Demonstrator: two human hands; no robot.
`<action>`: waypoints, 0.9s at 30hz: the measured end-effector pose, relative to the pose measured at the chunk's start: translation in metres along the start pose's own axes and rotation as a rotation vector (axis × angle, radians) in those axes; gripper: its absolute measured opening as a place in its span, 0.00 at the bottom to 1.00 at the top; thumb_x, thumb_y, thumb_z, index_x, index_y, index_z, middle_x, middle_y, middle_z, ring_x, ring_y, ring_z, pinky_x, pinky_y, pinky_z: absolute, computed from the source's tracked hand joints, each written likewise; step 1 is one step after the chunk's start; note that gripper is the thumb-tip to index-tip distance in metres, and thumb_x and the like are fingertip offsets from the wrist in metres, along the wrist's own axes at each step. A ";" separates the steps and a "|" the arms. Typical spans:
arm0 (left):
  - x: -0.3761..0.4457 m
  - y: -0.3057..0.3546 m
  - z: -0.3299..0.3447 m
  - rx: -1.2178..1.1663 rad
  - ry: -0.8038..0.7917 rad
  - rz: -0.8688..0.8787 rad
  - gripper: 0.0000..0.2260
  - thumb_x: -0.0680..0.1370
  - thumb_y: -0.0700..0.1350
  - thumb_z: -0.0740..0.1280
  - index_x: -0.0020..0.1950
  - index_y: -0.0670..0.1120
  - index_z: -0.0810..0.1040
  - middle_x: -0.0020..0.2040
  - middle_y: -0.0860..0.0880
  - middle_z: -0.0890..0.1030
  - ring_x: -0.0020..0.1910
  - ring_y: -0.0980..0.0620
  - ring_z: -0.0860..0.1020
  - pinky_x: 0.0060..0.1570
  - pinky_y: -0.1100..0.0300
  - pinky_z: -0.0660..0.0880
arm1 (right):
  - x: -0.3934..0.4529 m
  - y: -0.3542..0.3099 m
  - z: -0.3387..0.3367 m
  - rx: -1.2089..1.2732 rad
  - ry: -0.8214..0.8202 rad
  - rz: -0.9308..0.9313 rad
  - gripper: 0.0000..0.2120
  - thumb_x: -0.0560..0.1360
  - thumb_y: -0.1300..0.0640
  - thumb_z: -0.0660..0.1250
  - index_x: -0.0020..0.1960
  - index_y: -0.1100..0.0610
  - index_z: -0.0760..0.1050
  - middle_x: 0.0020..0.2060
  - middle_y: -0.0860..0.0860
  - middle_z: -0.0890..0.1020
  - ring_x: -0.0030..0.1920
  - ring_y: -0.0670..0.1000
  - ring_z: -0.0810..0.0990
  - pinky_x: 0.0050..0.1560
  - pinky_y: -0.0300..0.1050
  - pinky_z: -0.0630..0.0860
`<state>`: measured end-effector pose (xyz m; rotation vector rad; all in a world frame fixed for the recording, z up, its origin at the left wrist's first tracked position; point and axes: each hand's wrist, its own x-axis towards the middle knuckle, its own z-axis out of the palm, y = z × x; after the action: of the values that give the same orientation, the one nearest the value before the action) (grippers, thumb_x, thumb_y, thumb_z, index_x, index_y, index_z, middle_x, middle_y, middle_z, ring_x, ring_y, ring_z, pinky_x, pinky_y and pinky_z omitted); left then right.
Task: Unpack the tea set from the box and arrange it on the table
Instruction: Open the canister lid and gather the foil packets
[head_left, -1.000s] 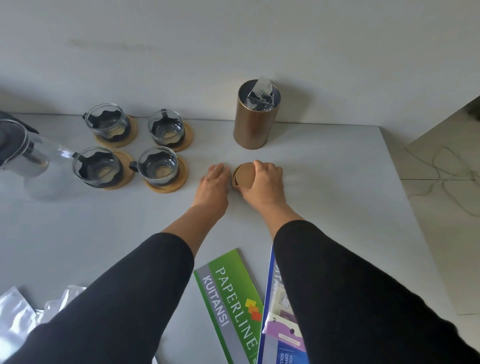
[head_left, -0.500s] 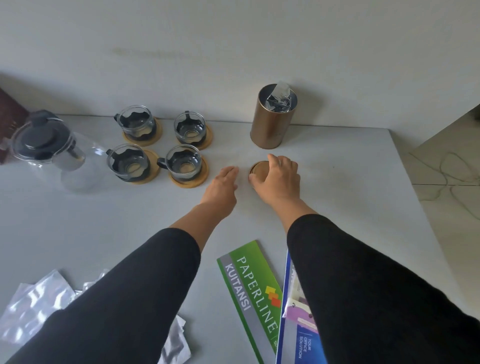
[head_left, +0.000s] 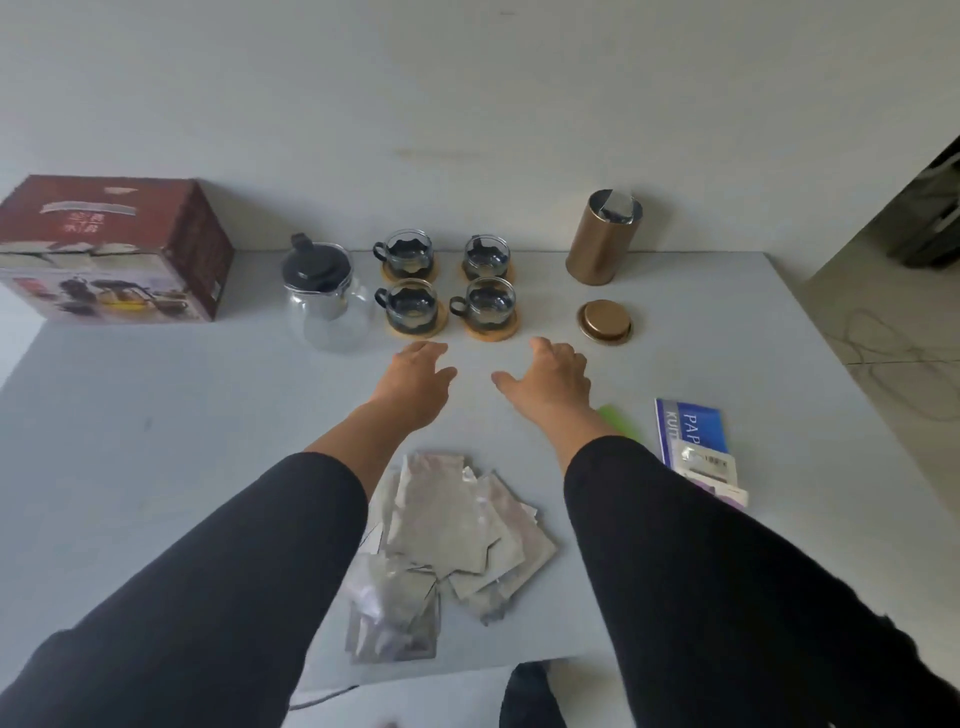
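While both hands hover empty, left grip (head_left: 415, 382) and right grip (head_left: 553, 379) fingers apart, near four glass cups on round wooden coasters (head_left: 451, 291): tidy spacing gently; clear glass teapot (head_left: 327, 299) just left of cups.

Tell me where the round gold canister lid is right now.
In the head view, the round gold canister lid lies flat on the grey table, right of the four glass cups, directly in front of the open gold cylindrical canister.

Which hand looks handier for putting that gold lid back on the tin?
The right hand, probably: it is open and empty, on the same side as the gold lid and tin.
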<state>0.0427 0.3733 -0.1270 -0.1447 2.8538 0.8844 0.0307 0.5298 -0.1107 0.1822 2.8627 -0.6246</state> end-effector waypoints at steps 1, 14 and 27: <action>-0.012 -0.016 -0.004 0.012 -0.006 -0.009 0.22 0.81 0.49 0.60 0.74 0.45 0.65 0.74 0.46 0.65 0.72 0.46 0.63 0.70 0.53 0.60 | -0.013 -0.008 0.006 -0.002 -0.038 0.010 0.34 0.73 0.41 0.66 0.72 0.56 0.61 0.68 0.57 0.66 0.69 0.59 0.62 0.64 0.54 0.65; -0.129 -0.117 0.019 0.220 -0.490 -0.181 0.67 0.52 0.67 0.78 0.72 0.64 0.28 0.73 0.43 0.26 0.74 0.37 0.32 0.71 0.34 0.47 | -0.093 0.000 0.083 -0.127 -0.396 0.286 0.60 0.56 0.34 0.77 0.75 0.44 0.43 0.69 0.58 0.57 0.70 0.61 0.59 0.66 0.60 0.66; -0.151 -0.117 0.049 0.166 -0.191 -0.037 0.64 0.56 0.60 0.80 0.78 0.53 0.39 0.75 0.47 0.53 0.71 0.43 0.56 0.69 0.50 0.61 | -0.108 -0.009 0.106 -0.074 -0.267 0.239 0.50 0.58 0.44 0.80 0.70 0.53 0.57 0.65 0.55 0.65 0.66 0.58 0.68 0.62 0.54 0.71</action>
<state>0.2128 0.3124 -0.2055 -0.0873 2.7203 0.6153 0.1522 0.4686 -0.1775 0.3913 2.5510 -0.4570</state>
